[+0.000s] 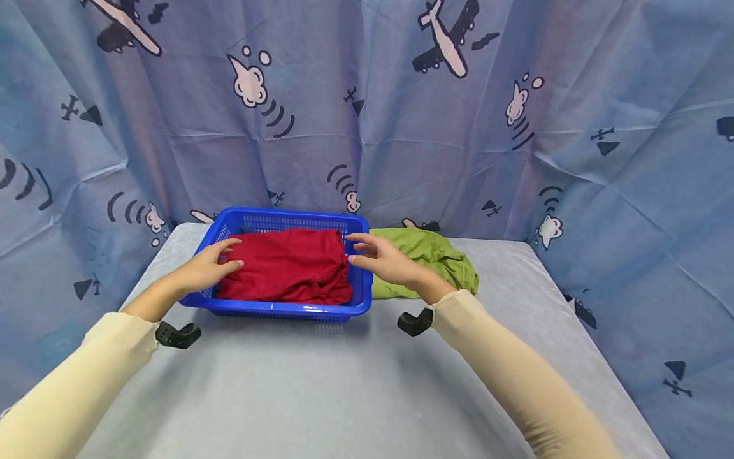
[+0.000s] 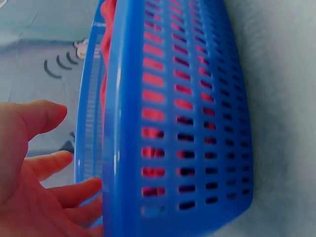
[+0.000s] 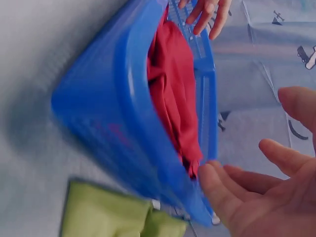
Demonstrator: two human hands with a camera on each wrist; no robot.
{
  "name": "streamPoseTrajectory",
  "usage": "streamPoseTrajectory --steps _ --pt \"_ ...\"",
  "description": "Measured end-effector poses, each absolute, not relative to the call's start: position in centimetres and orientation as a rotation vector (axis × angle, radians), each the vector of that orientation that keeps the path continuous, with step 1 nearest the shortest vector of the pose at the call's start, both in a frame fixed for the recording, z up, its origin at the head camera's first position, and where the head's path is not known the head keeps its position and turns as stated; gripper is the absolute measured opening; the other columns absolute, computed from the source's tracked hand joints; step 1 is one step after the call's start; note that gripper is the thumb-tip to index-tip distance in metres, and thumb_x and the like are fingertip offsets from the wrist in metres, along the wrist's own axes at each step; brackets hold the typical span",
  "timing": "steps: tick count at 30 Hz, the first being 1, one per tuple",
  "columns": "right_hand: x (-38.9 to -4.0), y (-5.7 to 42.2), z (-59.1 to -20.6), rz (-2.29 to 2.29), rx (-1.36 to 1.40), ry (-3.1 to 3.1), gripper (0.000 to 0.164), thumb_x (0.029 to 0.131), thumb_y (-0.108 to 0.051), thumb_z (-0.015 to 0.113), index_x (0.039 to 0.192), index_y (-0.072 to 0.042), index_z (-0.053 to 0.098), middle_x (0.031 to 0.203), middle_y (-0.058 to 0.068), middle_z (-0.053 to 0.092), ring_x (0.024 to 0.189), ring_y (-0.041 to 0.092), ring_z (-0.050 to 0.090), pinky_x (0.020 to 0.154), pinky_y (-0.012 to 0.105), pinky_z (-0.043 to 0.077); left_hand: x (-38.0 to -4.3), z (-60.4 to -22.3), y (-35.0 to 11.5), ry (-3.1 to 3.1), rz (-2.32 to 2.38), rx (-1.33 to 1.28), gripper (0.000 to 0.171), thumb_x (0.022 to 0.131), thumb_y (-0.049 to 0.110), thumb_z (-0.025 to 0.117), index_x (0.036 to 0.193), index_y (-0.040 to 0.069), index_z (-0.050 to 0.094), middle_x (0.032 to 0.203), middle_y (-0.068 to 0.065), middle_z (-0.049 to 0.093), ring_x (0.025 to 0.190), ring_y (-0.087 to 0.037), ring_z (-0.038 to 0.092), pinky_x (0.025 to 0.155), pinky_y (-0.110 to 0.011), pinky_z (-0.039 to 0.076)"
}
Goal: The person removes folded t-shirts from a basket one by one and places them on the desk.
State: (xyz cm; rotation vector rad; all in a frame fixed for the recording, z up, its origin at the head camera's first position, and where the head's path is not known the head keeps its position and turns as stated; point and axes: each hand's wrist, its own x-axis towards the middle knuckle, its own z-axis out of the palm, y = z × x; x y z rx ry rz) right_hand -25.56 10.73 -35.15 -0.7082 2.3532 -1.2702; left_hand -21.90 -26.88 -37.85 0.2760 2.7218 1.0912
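A blue plastic basket (image 1: 269, 308) with slotted walls stands on the table, and folded red cloth (image 1: 287, 264) lies inside it. My left hand (image 1: 203, 268) is over the basket's left side, its fingers loosely bent and holding nothing. Over the right rim hovers my right hand (image 1: 387, 258), thumb and fingers spread apart. In the right wrist view its fingertips (image 3: 210, 170) are right at the basket rim (image 3: 131, 84). The left wrist view has the left hand (image 2: 49, 182) beside the near rim (image 2: 118, 123). Green cloth (image 1: 424, 255) lies just right of the basket.
The table (image 1: 298, 389) has a pale grey cover. Behind and around it hangs a blue curtain (image 1: 321, 115) printed with planes and clouds. A black wrist mount (image 1: 178, 335) sits at the left cuff, another black mount (image 1: 415, 322) at the right one.
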Motion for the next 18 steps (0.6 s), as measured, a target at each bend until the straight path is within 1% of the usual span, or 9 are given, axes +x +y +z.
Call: streamPoseTrajectory --steps 4,7,11,13,17,18 --pt "-25.7 8.7 -35.8 -1.286 -0.613 2.306 0.062 0.102 -0.025 0.058 0.158 -0.014 0.033 0.164 0.022 0.029 0.155 0.036 0.025 0.123 0.056 0.029 -22.1 -38.0 -27.6 2.664 1.078 0.159 0.070 0.105 0.023 0.052 0.157 -0.008 0.017 0.154 -0.043 0.027 0.143 -0.059 0.029 0.115 -0.070 0.029" --pt "-25.6 7.5 -36.1 -1.291 -0.527 2.291 0.065 0.102 -0.029 0.059 0.159 -0.018 0.031 0.168 0.015 0.022 0.157 0.035 0.018 0.125 0.054 0.024 -22.3 -38.4 -27.5 2.620 1.086 0.096 0.076 0.105 0.025 0.050 0.158 -0.008 0.007 0.156 -0.044 0.020 0.145 -0.059 0.023 0.117 -0.070 0.025" --pt "-25.6 6.2 -36.5 -1.284 -0.419 2.300 0.071 0.101 -0.035 0.060 0.161 -0.020 0.026 0.170 0.006 0.017 0.158 0.032 0.014 0.126 0.053 0.022 -22.5 -38.7 -27.2 2.581 1.104 0.056 0.079 0.105 0.027 0.048 0.159 -0.007 0.001 0.158 -0.043 0.016 0.145 -0.058 0.024 0.118 -0.067 0.025" --pt "-25.9 5.7 -36.7 -1.297 -0.368 2.297 0.073 0.100 -0.036 0.060 0.162 -0.019 0.024 0.171 0.005 0.016 0.158 0.031 0.014 0.127 0.053 0.022 -22.5 -38.7 -27.1 2.566 1.103 0.040 0.080 0.105 0.028 0.047 0.159 -0.006 -0.001 0.158 -0.042 0.014 0.145 -0.057 0.024 0.119 -0.067 0.026" --pt "-26.7 5.3 -37.1 -1.360 -0.288 2.260 0.075 0.101 -0.036 0.059 0.162 -0.016 0.021 0.170 0.007 0.017 0.158 0.031 0.013 0.127 0.053 0.020 -22.6 -38.6 -27.0 2.541 1.106 0.027 0.080 0.106 0.028 0.046 0.159 -0.006 -0.004 0.159 -0.042 0.013 0.146 -0.057 0.023 0.119 -0.066 0.026" --pt "-26.9 5.2 -37.2 -1.376 -0.273 2.247 0.075 0.101 -0.035 0.058 0.162 -0.015 0.021 0.170 0.008 0.017 0.158 0.030 0.013 0.127 0.052 0.020 -22.7 -38.6 -27.1 2.532 1.114 0.028 0.080 0.106 0.028 0.046 0.159 -0.005 -0.004 0.158 -0.043 0.012 0.146 -0.057 0.023 0.118 -0.066 0.027"
